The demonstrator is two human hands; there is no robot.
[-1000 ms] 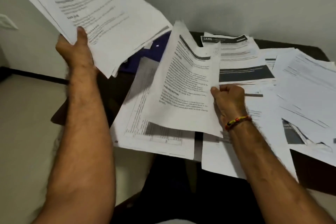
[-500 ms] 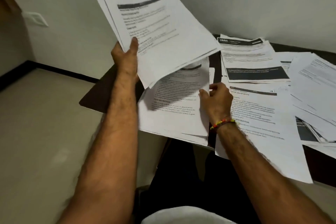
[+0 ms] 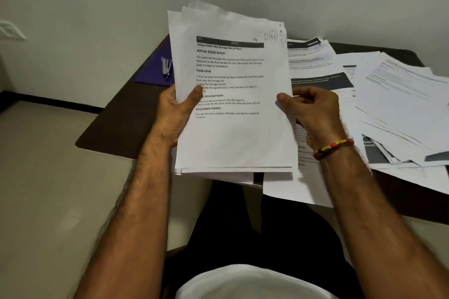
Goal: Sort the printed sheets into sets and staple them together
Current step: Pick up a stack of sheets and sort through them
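I hold a stack of printed sheets (image 3: 233,114) upright in front of me, above the near edge of the dark table (image 3: 126,114). My left hand (image 3: 177,109) grips its left edge, thumb lying across the top page. My right hand (image 3: 311,109) pinches the right edge, fingers curled behind the paper. The top page has a black header bar and bold headings. A small silver stapler (image 3: 166,68) lies on a purple folder (image 3: 153,73) at the table's far left, partly hidden behind the stack.
Loose printed sheets (image 3: 398,109) cover the table's right half in overlapping piles, some hanging over the near edge. A grey wall runs behind the table. Pale floor lies to the left. My lap sits below the table edge.
My left hand brought the raised stack down to the centre. The single sheet from my right hand is now with the stack, which both hands hold upright. The camera view shifted left.
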